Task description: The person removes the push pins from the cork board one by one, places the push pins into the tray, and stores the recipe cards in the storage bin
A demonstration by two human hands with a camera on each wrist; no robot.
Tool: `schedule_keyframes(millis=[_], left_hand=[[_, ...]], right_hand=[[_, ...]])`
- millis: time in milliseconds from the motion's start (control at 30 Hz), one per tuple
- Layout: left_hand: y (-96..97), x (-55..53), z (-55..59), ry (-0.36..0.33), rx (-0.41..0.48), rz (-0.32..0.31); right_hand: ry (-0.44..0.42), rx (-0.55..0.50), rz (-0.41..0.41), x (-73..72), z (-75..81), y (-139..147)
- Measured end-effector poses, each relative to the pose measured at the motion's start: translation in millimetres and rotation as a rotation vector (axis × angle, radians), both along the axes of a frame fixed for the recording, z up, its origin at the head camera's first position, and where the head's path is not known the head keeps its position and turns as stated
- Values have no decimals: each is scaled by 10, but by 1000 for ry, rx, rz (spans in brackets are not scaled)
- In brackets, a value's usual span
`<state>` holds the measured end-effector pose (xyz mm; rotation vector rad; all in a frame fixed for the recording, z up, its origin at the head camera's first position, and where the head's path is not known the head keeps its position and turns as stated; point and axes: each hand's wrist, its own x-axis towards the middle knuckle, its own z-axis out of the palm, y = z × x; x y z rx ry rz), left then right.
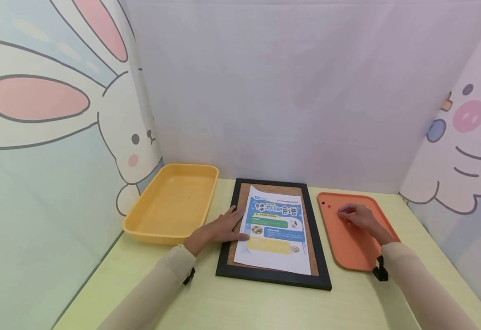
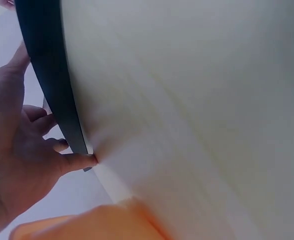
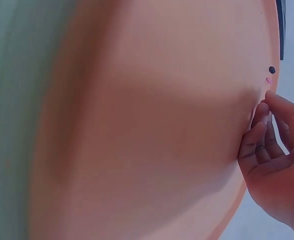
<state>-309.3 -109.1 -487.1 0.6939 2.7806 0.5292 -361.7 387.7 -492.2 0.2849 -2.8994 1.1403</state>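
Observation:
A printed paper sheet [image 1: 271, 229] with Chinese text lies on a black-framed cork board [image 1: 274, 280]. My left hand [image 1: 226, 225] rests on the board's left side, its fingers and thumb touching the sheet's left edge. In the left wrist view the hand spans the black frame [image 2: 51, 75], one finger against its outer side. My right hand [image 1: 358, 216] is low over an orange tray [image 1: 353, 250], thumb and forefinger tips brought together close to a small pink pin [image 3: 268, 80] and a black pin [image 3: 272, 70]. I cannot tell whether anything is between those fingertips.
A deep yellow tray [image 1: 172, 201] stands at the back left of the light table [image 1: 240, 307], close to the board. Behind the table hangs a pale cloth wall [image 1: 273, 91]. Side panels with a cartoon rabbit [image 1: 129, 137] and a pig [image 1: 467, 151] flank it.

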Motion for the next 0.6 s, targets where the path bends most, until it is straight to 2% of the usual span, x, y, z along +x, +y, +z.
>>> schedule_keyframes(millis=[233, 600], left_hand=[[20, 17, 20, -13, 22, -20], [11, 33, 25, -33, 58, -10]], right_hand=[[10, 8, -4, -58, -18, -15], [43, 18, 5, -136, -84, -29]])
